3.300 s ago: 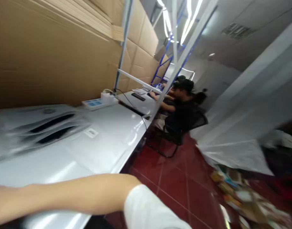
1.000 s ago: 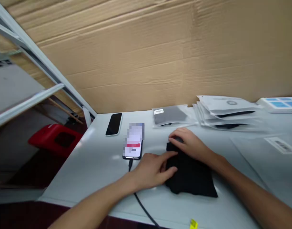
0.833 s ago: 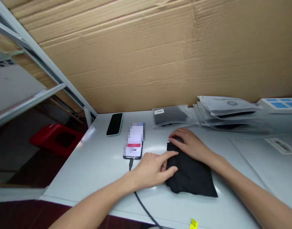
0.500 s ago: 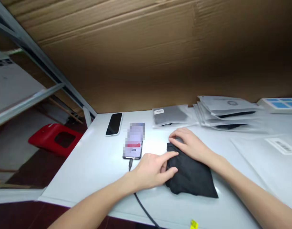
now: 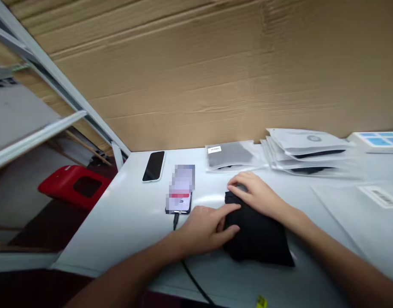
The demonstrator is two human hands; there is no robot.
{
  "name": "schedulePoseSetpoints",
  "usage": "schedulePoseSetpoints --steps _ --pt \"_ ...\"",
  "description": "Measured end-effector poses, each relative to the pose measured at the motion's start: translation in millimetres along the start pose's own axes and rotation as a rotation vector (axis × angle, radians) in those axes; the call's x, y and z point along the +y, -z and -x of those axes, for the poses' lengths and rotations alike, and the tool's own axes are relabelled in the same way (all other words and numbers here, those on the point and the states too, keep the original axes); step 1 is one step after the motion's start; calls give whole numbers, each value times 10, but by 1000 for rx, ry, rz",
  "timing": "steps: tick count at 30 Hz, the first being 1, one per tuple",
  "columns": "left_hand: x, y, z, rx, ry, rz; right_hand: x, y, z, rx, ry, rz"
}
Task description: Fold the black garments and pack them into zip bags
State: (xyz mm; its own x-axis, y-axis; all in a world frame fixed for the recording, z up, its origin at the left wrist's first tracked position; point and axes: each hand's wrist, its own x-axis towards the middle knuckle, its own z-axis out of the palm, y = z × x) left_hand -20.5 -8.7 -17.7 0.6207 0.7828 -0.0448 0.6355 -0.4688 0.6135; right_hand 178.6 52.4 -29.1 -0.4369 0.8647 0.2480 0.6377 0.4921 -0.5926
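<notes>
A black folded piece of fabric point(image 5: 258, 241), possibly a garment, lies flat on the white table point(image 5: 119, 222). My left hand point(image 5: 209, 226) rests at its left edge, thumb and index finger stretched apart on the cloth, the other fingers curled beneath. Over the fabric's upper edge lies my right hand point(image 5: 254, 192), its thumb apart from the outstretched fingers. Neither hand grips the cloth visibly. Part of the top edge is hidden under my right hand.
A phone with a lit, blurred screen point(image 5: 180, 192) is plugged into a black cable point(image 5: 194, 280). Behind it lies a dark-screened phone point(image 5: 154, 166). Clear bags point(image 5: 308, 149) are stacked at the back, beside a single bag point(image 5: 231, 155). A labelled clear bag point(image 5: 359, 214) lies right.
Both hands and the black fabric stay practically in place. The lighting differs: the cardboard wall is brighter, while the arms and front of the table are darker.
</notes>
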Motion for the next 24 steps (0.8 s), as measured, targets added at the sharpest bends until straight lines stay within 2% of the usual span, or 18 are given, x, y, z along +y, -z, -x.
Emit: schedulePoseSetpoints --steps 2,4,7,8,10,12,16,24 --pt "4 45 -2 26 0 32 0 0 -1 -5 1 -1" --pt "-27 190 -6 126 43 45 -4 3 -1 -9 -1 3" --pt "-188 564 -9 390 243 -68 -17 14 -2 -14 -8 9" --pt "-270 697 -8 441 341 -138 -21 17 -3 -16 -9 11" --pt "-452 921 -3 468 434 -198 -25 21 -4 -18 -7 12" --pt "-621 1051 -1 444 503 -231 -24 19 -4 -18 0 10" --pt "-813 1079 -26 387 554 -279 -11 4 -6 -12 4 4" --pt "-875 964 -113 277 567 -322 14 -18 -14 -23 -6 5"
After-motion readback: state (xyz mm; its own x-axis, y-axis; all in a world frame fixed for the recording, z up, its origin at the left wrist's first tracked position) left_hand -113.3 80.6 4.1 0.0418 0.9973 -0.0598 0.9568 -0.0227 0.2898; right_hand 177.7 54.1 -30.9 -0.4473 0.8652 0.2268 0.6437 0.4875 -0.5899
